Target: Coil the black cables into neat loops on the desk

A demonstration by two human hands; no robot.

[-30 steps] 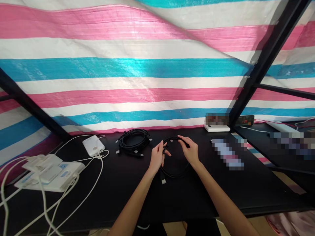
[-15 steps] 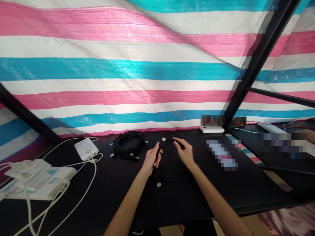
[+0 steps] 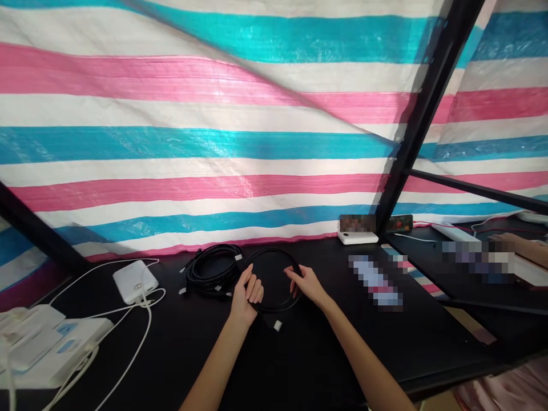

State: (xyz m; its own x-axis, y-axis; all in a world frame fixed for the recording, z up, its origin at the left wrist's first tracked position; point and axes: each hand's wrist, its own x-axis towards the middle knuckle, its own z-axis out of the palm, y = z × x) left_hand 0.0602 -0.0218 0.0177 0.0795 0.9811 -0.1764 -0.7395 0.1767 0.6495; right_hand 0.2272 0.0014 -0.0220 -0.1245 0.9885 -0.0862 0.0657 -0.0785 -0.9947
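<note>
A black cable (image 3: 274,249) forms a round loop between my two hands over the table. My left hand (image 3: 247,294) has its fingers curled round the left side of the loop. On the opposite side, my right hand (image 3: 306,285) is closed on the cable, thumb and fingers around it. One plug (image 3: 278,325) with a pale metal tip hangs below the loop, near my left hand; the other end is not clearly visible. Just left of the held loop lies a coiled bundle of black cables (image 3: 201,279), with several pale-tipped plugs sticking out.
A white power bank (image 3: 136,281) and white boxes with chargers (image 3: 72,348) stand at left among white cords. At the back right sits a white device (image 3: 358,237). A blurred flat item (image 3: 377,282) lies on the black table (image 3: 325,354). Another person's arm (image 3: 524,248) shows far right.
The cable in my hands has become a rounder, fuller loop, and the upper plug seen between my hands is gone from there. The camera view has shifted, tilting slightly up and right.
</note>
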